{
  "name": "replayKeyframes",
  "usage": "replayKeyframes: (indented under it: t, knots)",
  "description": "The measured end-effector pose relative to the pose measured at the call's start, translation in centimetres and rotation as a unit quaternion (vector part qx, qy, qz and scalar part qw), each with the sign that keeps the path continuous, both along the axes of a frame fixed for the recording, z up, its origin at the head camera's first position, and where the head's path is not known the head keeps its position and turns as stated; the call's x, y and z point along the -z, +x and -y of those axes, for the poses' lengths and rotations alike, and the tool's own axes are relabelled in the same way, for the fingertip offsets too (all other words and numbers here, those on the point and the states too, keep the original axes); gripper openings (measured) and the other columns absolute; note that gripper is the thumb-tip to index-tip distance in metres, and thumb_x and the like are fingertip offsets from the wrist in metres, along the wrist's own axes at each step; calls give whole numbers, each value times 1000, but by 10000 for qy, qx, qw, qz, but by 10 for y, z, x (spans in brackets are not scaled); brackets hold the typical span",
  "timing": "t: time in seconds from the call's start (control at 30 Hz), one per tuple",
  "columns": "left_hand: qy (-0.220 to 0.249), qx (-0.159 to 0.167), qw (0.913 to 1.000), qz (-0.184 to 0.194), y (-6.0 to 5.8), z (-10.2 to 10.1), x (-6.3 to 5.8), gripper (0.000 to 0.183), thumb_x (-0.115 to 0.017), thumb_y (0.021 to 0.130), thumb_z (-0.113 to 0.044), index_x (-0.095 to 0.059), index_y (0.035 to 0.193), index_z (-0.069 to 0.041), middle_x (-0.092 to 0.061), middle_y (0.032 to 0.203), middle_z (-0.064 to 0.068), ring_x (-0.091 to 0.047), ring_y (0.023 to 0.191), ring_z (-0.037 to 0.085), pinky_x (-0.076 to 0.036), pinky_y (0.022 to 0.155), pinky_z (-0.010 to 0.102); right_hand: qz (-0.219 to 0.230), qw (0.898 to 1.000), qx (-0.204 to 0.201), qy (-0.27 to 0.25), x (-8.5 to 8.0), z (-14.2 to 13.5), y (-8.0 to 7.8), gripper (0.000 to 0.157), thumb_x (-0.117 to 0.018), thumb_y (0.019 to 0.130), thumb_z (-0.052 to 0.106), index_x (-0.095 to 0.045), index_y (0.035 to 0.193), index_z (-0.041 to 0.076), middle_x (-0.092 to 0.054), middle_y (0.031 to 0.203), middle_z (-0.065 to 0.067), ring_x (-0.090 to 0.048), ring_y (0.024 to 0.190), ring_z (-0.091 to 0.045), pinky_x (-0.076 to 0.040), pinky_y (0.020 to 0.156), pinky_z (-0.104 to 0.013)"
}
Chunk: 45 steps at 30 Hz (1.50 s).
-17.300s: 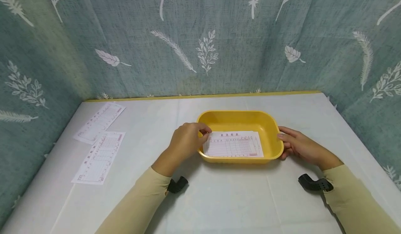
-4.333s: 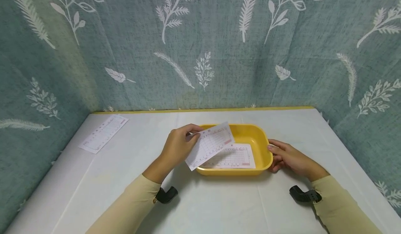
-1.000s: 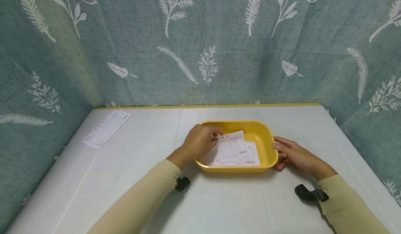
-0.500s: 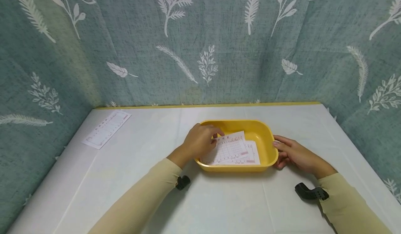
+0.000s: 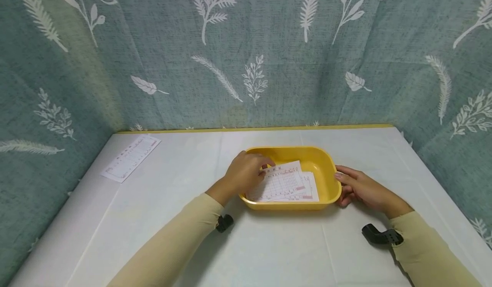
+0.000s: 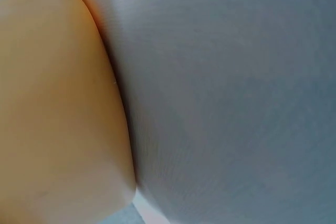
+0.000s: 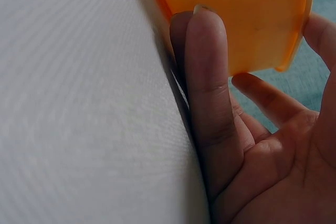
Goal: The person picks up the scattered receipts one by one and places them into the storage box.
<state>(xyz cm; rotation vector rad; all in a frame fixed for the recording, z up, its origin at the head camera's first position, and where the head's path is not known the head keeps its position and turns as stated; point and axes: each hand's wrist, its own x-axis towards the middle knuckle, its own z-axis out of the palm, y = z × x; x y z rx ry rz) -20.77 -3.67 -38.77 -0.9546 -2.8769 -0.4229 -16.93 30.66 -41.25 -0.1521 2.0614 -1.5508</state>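
Observation:
A yellow plastic tray (image 5: 326,176) stands on the white table in the head view. Reaching over its left end, my left hand (image 5: 246,171) has thumb and index finger at the upper left of a tilted receipt slip (image 5: 282,182) and pinches it. Under that slip, another printed slip (image 5: 310,188) shows at the right. My right hand (image 5: 361,188) holds the tray's right end, thumb at the rim and fingers along the outer wall. In the right wrist view its fingers (image 7: 207,72) lie against the tray's side (image 7: 252,19). The left wrist view shows no fingertips.
One more receipt slip (image 5: 130,159) lies at the far left of the white table (image 5: 173,184). Patterned green cloth (image 5: 269,43) rises behind the table and along both sides. A yellow strip (image 5: 184,131) runs along the back edge.
Earlier, two slips lay on the left; one has since gone into the tray with my left hand. Over the last second the tilted slip shifts slightly right. My right hand stays at the tray.

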Motion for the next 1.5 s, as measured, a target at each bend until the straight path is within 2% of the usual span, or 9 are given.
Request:
replayKeyframes:
  t: [0.13,0.33,0.5,0.67,1.07,1.2,1.5]
  knots:
    - [-30,35,9999,94,0,0,1,26,-73,89,-12,-75,112,-24,-75,95,-7,-66,84,9,-45,81,34,25,10000,-20,53,0,-1,2,71,-38,109,37,-6,158,-3,-73,80,-2,-69,72,-16,-60,68,-33]
    - [299,-163,9993,176,-1,0,-1,22,-76,88,-13,-76,108,-22,-75,91,-8,-65,78,9,-47,87,36,10,10000,30,-8,0,0,-1,72,-39,108,39,-7,159,-2,-73,82,-3,-69,72,-17,-60,67,-34]
    - [376,-166,9986,339,-2,-1,0,20,-77,88,-14,-77,106,-23,-75,91,-8,-65,79,9,-46,88,36,78,9999,84,56,1,-1,1,71,-39,108,38,-8,159,-2,-73,82,-3,-69,71,-17,-60,67,-34]
    - [378,-198,9987,263,-1,0,-1,19,-77,88,-13,-78,104,-23,-75,89,-7,-65,78,10,-47,88,37,-10,10000,-22,-4,0,-1,-1,71,-38,109,38,-7,159,-2,-73,83,-3,-69,73,-17,-60,68,-34]
    - [182,-150,9996,139,0,-1,-1,20,-76,88,-14,-78,105,-25,-75,90,-8,-65,79,9,-46,84,35,4,10000,0,-41,1,-1,0,71,-39,109,38,-8,159,-2,-74,85,-4,-70,73,-18,-60,67,-35]
    - [164,-145,9995,212,0,-1,-2,20,-76,88,-14,-78,106,-24,-75,91,-8,-64,79,9,-45,83,34,65,10000,48,-26,0,-1,0,72,-39,108,38,-7,159,-1,-74,86,-4,-70,73,-18,-60,67,-35]
    - [-145,-166,9997,112,2,-2,-3,22,-76,88,-13,-78,107,-24,-74,90,-7,-63,80,8,-45,83,34,-3,9999,-23,-120,2,-2,0,71,-38,109,37,-7,159,-2,-74,85,-3,-70,73,-17,-60,67,-34]
